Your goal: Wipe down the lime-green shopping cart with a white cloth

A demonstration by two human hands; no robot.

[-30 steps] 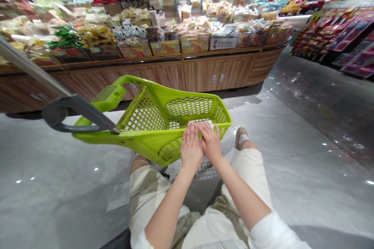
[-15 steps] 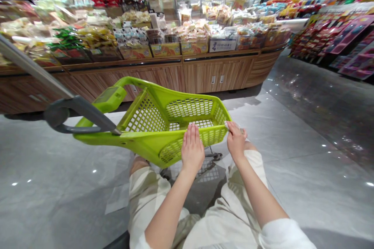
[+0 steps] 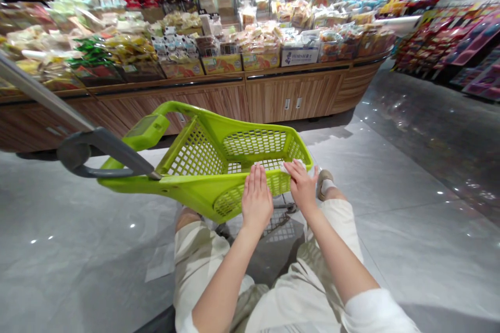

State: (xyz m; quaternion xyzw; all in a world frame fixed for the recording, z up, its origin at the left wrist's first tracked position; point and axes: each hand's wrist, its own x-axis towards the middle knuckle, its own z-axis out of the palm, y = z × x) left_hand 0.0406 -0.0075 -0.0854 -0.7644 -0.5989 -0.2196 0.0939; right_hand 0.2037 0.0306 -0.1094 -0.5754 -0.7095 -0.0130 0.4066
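Observation:
A lime-green plastic shopping basket (image 3: 195,156) on wheels stands on the floor in front of my knees. My left hand (image 3: 257,199) lies flat on its near rim, fingers stretched out and together, holding nothing. My right hand (image 3: 302,186) rests on the same rim near the right corner, fingers pressed down on a small white wipe (image 3: 289,164) that shows past the fingertips. The basket looks empty inside. Its grey pull handle (image 3: 97,148) slants up to the left.
A wooden display counter (image 3: 289,93) piled with packaged snacks runs across the back. Shelves of coloured goods (image 3: 449,36) stand at the right. Glossy grey floor tiles (image 3: 410,208) spread around. My bent legs in pale trousers and one shoe (image 3: 323,179) are beneath the basket.
My right hand slid with the wipe along the rim from beside my left hand out to the right corner, then back a little to the left. My left hand stayed put.

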